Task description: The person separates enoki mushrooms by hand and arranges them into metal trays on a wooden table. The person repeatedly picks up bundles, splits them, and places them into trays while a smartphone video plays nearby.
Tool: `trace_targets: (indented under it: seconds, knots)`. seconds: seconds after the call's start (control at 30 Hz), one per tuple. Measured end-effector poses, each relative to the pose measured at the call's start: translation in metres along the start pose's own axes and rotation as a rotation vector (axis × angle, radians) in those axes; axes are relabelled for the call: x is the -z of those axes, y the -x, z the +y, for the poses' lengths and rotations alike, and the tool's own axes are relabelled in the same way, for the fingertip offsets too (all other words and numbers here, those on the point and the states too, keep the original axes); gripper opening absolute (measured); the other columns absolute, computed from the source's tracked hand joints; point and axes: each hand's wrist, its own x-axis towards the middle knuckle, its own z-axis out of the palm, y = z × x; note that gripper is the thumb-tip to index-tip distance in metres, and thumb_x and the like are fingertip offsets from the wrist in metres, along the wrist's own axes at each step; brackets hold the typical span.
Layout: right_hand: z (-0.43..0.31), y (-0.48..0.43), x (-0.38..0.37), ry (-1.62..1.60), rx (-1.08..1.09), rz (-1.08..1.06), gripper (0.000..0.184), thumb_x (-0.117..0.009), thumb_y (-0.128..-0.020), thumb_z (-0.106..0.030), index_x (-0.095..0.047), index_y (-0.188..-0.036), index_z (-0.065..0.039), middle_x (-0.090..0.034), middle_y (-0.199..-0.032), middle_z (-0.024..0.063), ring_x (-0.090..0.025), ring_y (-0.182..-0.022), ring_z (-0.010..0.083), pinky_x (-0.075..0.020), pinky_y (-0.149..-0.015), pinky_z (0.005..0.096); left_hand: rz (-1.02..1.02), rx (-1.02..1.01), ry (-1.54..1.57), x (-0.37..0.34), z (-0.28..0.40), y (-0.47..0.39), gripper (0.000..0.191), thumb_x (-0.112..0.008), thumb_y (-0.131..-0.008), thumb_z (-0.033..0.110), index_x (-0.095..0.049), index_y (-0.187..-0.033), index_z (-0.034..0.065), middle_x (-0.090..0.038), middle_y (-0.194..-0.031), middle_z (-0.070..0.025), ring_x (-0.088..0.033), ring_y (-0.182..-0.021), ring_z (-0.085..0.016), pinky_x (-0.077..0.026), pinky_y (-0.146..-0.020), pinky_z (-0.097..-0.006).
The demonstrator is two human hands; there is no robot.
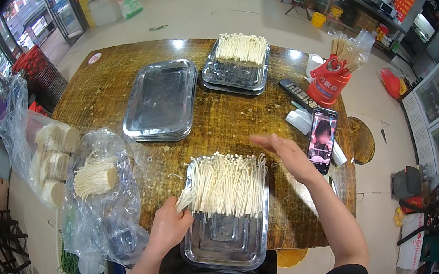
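My left hand (172,225) grips a small bunch of enoki mushrooms (185,199) at the left rim of a metal tray (223,251). Across the upper half of this tray lies a row of enoki mushrooms (227,185), caps pointing away from me. My right hand (284,151) is raised beyond the tray's upper right corner, fingers extended, holding nothing. Left of the tray, a thick clump of enoki (94,177) rests on a clear plastic bag (102,222).
Empty stacked trays (160,99) lie at the left. Behind them stands another enoki-filled tray (235,75). To the right are a smartphone (321,140), a remote control (297,94) and a red container (329,85) of wooden skewers. More bagged enoki (55,167) sits at far left.
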Motion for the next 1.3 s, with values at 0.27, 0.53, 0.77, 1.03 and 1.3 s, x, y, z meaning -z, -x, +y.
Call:
trace_targets:
  seconds: [0.27,0.53,0.77,1.03,1.3]
  knots:
    - [0.007,-0.002,0.001,0.204,-0.08,-0.188,0.065,-0.018,-0.103,-0.054,-0.058,-0.132,-0.012,-0.054,-0.139,0.0065,-0.046,-0.132,0.0266,-0.0297,-0.114,0.0405,0.013,-0.028,0.029,0.0,0.0,-0.001,0.023,-0.062,-0.08,0.015,-0.052,-0.086,-0.0059,-0.061,-0.073,-0.0243,-0.062,-0.072,-0.043,-0.049,-0.066,-0.0456]
    - [0.008,0.007,-0.008,0.143,0.068,-0.218,0.053,-0.029,-0.106,-0.039,-0.05,-0.137,-0.003,-0.051,-0.142,0.0122,-0.044,-0.134,0.0242,-0.0294,-0.114,0.0352,-0.006,-0.033,0.011,0.001,0.0,0.0,0.025,-0.062,-0.08,0.016,-0.054,-0.088,-0.0063,-0.062,-0.072,-0.0238,-0.063,-0.071,-0.042,-0.049,-0.066,-0.0458]
    - [0.006,-0.014,-0.003,0.137,0.097,-0.22,0.057,-0.024,-0.105,-0.043,-0.048,-0.14,-0.006,-0.045,-0.147,0.0096,-0.037,-0.139,0.0267,-0.0238,-0.117,0.0371,-0.052,0.027,0.043,0.002,-0.004,-0.002,0.028,-0.061,-0.081,0.017,-0.054,-0.091,-0.0071,-0.062,-0.072,-0.0242,-0.063,-0.071,-0.042,-0.048,-0.067,-0.047]
    - [-0.001,-0.035,-0.01,0.238,0.032,-0.454,0.06,-0.021,-0.105,-0.046,-0.049,-0.14,-0.005,-0.048,-0.145,0.0087,-0.044,-0.134,0.0262,-0.0273,-0.116,0.0366,-0.061,0.051,0.057,0.002,-0.003,-0.001,0.03,-0.062,-0.082,0.019,-0.055,-0.095,-0.0075,-0.064,-0.075,-0.0251,-0.064,-0.075,-0.042,-0.049,-0.068,-0.0468]
    - [-0.016,0.019,-0.016,0.418,-0.086,0.398,0.035,-0.05,-0.098,-0.028,-0.066,-0.11,0.0,-0.067,-0.103,0.0179,-0.065,-0.097,0.0285,-0.0491,-0.086,0.0378,-0.076,0.072,0.078,0.005,-0.001,0.0,0.03,-0.061,-0.083,0.019,-0.054,-0.095,-0.0071,-0.063,-0.078,-0.0261,-0.064,-0.078,-0.043,-0.049,-0.07,-0.0471]
